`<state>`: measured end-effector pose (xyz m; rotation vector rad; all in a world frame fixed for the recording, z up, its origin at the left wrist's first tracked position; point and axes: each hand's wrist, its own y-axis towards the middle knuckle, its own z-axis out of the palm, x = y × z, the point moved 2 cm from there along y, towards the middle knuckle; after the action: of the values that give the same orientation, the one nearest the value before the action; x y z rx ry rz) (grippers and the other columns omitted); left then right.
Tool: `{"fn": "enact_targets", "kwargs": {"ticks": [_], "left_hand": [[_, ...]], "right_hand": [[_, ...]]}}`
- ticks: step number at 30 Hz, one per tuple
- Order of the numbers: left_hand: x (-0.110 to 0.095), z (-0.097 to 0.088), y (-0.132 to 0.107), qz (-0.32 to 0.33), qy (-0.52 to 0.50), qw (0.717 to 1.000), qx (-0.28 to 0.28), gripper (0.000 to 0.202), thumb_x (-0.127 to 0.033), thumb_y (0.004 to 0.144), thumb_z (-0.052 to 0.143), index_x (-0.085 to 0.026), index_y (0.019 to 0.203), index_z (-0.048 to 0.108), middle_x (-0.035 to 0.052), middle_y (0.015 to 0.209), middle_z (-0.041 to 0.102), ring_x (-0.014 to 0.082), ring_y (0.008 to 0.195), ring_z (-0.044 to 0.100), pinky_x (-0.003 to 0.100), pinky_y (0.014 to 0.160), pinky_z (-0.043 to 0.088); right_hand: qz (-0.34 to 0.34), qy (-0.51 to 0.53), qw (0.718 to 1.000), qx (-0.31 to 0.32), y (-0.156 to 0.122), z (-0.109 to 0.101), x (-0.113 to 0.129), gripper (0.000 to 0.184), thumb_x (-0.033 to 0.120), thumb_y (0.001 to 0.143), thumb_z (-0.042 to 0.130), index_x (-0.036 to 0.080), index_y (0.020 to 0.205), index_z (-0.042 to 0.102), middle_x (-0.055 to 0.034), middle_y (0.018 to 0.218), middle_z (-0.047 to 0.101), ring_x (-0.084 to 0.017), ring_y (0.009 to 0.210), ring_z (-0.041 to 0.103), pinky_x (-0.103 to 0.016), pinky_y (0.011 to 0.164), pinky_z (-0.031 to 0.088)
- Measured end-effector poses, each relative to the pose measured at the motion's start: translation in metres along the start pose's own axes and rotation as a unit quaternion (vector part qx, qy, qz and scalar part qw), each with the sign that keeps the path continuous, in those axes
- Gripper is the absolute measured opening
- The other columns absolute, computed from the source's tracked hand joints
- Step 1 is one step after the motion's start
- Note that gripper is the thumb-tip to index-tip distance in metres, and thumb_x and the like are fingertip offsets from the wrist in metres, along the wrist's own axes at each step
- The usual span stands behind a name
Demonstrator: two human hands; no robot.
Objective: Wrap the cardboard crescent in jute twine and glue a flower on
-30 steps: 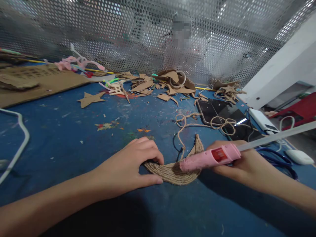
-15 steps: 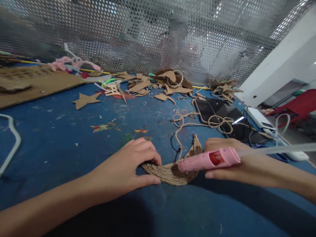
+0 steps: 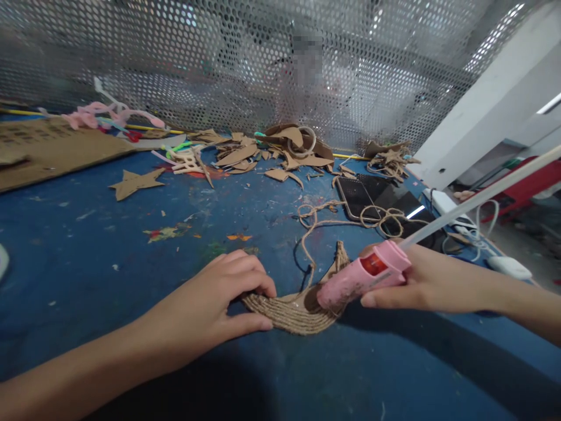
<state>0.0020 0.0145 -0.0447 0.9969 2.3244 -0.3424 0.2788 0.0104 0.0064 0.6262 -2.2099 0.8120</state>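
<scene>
A crescent-shaped cardboard piece wrapped in jute twine (image 3: 293,311) lies on the blue table (image 3: 131,257). My left hand (image 3: 214,304) presses down on its left end, fingers curled over the twine. My right hand (image 3: 412,280) grips a pink glue gun (image 3: 362,278) with its nozzle touching the crescent's middle. A long clear glue stick (image 3: 477,199) juts from the gun's back toward the upper right. Loose twine (image 3: 324,219) runs from the crescent's far tip back across the table.
Cardboard scraps (image 3: 280,152) and a tape roll (image 3: 302,140) lie along the perforated metal screen (image 3: 263,64). A cardboard star (image 3: 134,182) sits left. Phones (image 3: 377,199), a white power bank (image 3: 442,202) and cables lie at right. A cardboard sheet (image 3: 48,155) lies far left.
The glue gun's rear has tilted upward, so the glue stick now points higher to the right. The view shifted slightly right. My left hand stays on the crescent.
</scene>
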Motion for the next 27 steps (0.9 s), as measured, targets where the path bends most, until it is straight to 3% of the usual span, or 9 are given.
{"fn": "enact_targets", "kwargs": {"ticks": [6,9,15,21,27], "left_hand": [[-0.001,-0.001,0.002,-0.001,-0.003,1.0,0.001,0.014,-0.035,0.083,0.067,-0.028,0.094,0.064,-0.0023,0.096,0.06,0.0172,0.094,0.053,0.026,0.084,0.04],[-0.002,-0.002,0.004,-0.005,-0.002,1.0,0.002,0.015,-0.036,0.083,0.066,-0.028,0.095,0.064,-0.0016,0.097,0.06,0.0176,0.095,0.054,0.026,0.084,0.04],[-0.002,-0.003,0.002,-0.01,0.002,1.0,0.001,0.015,-0.037,0.082,0.066,-0.027,0.093,0.064,-0.0014,0.095,0.061,0.0178,0.093,0.055,0.027,0.083,0.041],[-0.003,-0.004,0.004,-0.011,0.003,1.0,-0.002,0.015,-0.037,0.081,0.066,-0.027,0.091,0.066,-0.0006,0.094,0.062,0.0182,0.092,0.055,0.028,0.082,0.043],[-0.005,-0.005,0.003,-0.015,0.0,1.0,0.001,0.015,-0.038,0.081,0.065,-0.026,0.09,0.066,0.0007,0.093,0.062,0.0191,0.09,0.056,0.028,0.081,0.045]], "right_hand": [[-0.044,-0.053,0.998,0.003,0.001,-0.007,0.002,0.02,0.033,0.086,0.062,0.021,0.1,0.07,-0.0015,0.093,0.07,-0.015,0.082,0.065,-0.024,0.073,0.052],[-0.067,-0.047,0.997,0.014,0.004,-0.009,0.005,0.021,0.032,0.085,0.063,0.02,0.1,0.07,-0.0022,0.093,0.07,-0.015,0.081,0.064,-0.024,0.072,0.052],[-0.025,0.018,0.998,0.05,0.009,-0.014,0.006,0.032,0.038,0.085,0.062,0.021,0.112,0.069,-0.0028,0.1,0.071,-0.018,0.088,0.065,-0.027,0.078,0.053],[-0.001,-0.046,0.998,0.046,0.009,-0.025,0.004,0.034,0.042,0.083,0.063,0.018,0.106,0.071,-0.001,0.089,0.072,-0.017,0.076,0.064,-0.024,0.066,0.051],[-0.008,-0.088,0.995,0.041,0.007,-0.03,0.011,0.032,0.039,0.085,0.061,0.018,0.109,0.068,-0.0004,0.093,0.071,-0.016,0.081,0.065,-0.024,0.07,0.051]]}}
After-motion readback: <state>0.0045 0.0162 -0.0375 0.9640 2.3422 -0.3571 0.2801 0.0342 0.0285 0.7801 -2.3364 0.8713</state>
